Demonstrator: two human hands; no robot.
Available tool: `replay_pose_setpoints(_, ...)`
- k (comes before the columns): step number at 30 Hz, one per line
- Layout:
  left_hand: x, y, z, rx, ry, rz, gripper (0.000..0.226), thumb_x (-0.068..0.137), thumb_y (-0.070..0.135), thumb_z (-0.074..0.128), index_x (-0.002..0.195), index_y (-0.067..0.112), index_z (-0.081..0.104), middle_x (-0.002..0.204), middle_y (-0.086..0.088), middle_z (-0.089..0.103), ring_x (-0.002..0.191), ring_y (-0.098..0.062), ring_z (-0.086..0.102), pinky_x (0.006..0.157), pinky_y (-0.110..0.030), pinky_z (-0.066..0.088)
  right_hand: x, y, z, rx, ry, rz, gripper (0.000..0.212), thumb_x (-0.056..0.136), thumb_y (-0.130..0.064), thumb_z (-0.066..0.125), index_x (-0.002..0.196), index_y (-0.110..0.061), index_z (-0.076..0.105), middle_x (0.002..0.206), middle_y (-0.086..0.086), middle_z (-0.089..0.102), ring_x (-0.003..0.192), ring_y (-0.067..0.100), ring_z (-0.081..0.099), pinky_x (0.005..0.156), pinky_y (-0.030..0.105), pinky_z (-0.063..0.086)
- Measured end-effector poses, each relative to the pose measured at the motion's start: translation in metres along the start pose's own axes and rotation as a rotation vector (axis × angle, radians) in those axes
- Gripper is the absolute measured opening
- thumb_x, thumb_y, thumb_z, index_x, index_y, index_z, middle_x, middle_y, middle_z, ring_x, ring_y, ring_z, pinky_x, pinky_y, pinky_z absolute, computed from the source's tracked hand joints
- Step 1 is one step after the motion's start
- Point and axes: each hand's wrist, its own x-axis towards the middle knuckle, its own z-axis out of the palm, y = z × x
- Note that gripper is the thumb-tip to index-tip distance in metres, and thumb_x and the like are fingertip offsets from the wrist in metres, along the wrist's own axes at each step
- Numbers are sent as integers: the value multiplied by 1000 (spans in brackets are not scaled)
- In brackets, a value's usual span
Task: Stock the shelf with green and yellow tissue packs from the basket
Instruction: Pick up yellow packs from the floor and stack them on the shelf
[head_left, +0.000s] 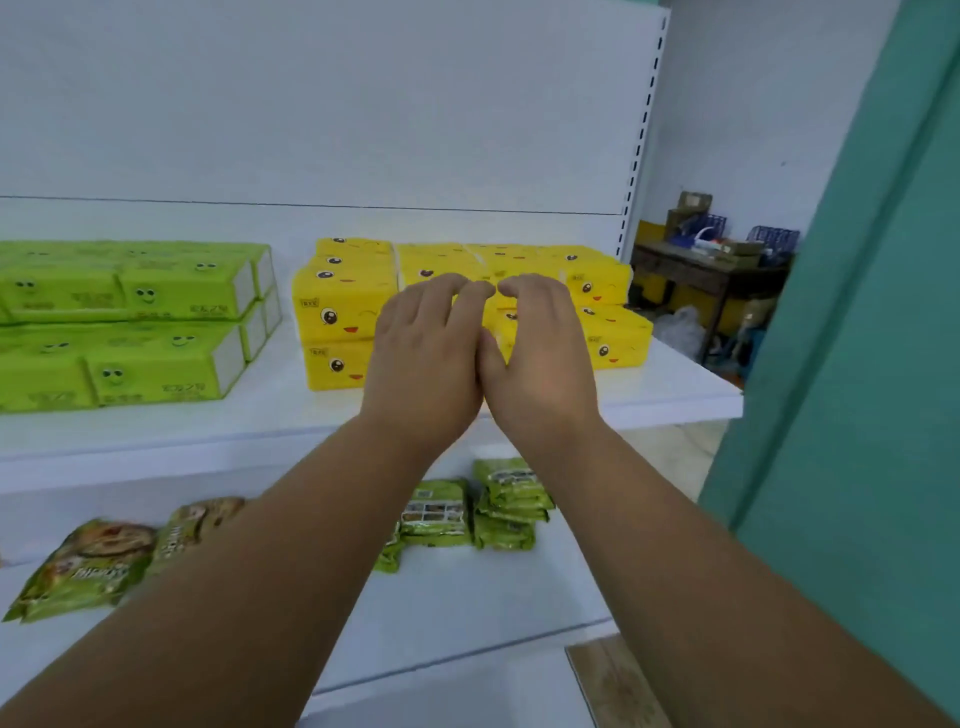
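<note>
Head view: my left hand (426, 353) and right hand (540, 348) side by side, fingers curved over yellow tissue packs (343, 312) on shelf (675, 384); actual grip: cannot tell. Green tissue packs (130, 322) stacked far left. Basket not visible. Advise: press evenly, square stack to neighbours. Free room near front edge; right upright (641, 130) close.
</note>
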Motion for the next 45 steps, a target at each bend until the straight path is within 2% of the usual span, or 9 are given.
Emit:
replay_pose_setpoints(3, -30, 26, -23, -83, 19, 81, 42, 85, 12, 46, 124, 9, 61, 122, -11, 62, 114, -33, 57, 97, -45, 42, -43, -28, -25, -28, 98, 11, 37, 83, -2, 64, 120, 5, 57, 122, 19, 57, 117, 31, 51, 100, 35, 40)
replay_pose_setpoints(9, -82, 86, -44, -319, 72, 222, 35, 88, 4, 48, 119, 1, 64, 116, -16, 64, 108, -35, 60, 92, -43, 44, -121, -38, -87, -180, 123, 147, 34, 84, -7, 65, 117, 0, 58, 116, 12, 58, 110, 25, 52, 97, 31, 40)
replay_pose_setpoints(16, -193, 191, -47, -449, -406, 397, 42, 84, 9, 48, 123, 2, 60, 120, -15, 62, 107, -35, 59, 95, -45, 45, -278, -21, -153, -288, 132, 499, 32, 87, -4, 64, 118, 1, 57, 112, 15, 60, 103, 28, 57, 88, 22, 35)
replay_pose_setpoints(24, -314, 378, -74, -726, -638, 567, 32, 87, 15, 45, 113, 6, 62, 111, -12, 63, 98, -32, 59, 84, -43, 49, -454, -20, -297, -560, 155, 925, 25, 95, -18, 58, 118, -11, 53, 109, 7, 60, 97, 23, 57, 79, 38, 46)
replay_pose_setpoints(29, -400, 510, -121, -887, -831, 688, 39, 83, 14, 48, 119, 7, 60, 121, -12, 61, 111, -32, 57, 95, -44, 45, -575, -36, -418, -681, 155, 1128, 28, 90, -20, 62, 115, -13, 53, 111, 5, 58, 101, 24, 56, 84, 42, 46)
replay_pose_setpoints(34, -459, 608, -144, -949, -991, 822, 50, 80, 26, 34, 117, 7, 61, 119, -12, 61, 111, -33, 56, 97, -45, 43, -669, -30, -502, -630, 243, 1317, 22, 86, -20, 64, 105, -17, 53, 106, -2, 58, 98, 13, 54, 76, 27, 41)
replay_pose_setpoints(36, -471, 636, -139, -943, -1021, 829, 45, 81, 24, 36, 114, 8, 61, 115, -11, 62, 106, -33, 57, 94, -45, 44, -691, -15, -517, -631, 286, 1363, 20, 86, -21, 64, 102, -16, 53, 103, -2, 58, 91, 9, 51, 70, 25, 37)
replay_pose_setpoints(40, -493, 675, -104, -945, -1091, 891, 40, 82, 17, 42, 117, 10, 58, 116, -8, 60, 106, -31, 53, 94, -41, 40, -720, 23, -522, -574, 409, 1440, 16, 87, -20, 63, 99, -17, 54, 99, -3, 59, 86, 3, 48, 73, 25, 40)
replay_pose_setpoints(45, -525, 710, -36, -963, -1221, 943, 38, 85, 18, 43, 120, 13, 58, 120, -6, 59, 109, -28, 52, 95, -38, 38, -755, 79, -515, -522, 514, 1573, 14, 88, -21, 65, 97, -16, 55, 95, -1, 60, 90, 13, 55, 77, 33, 47)
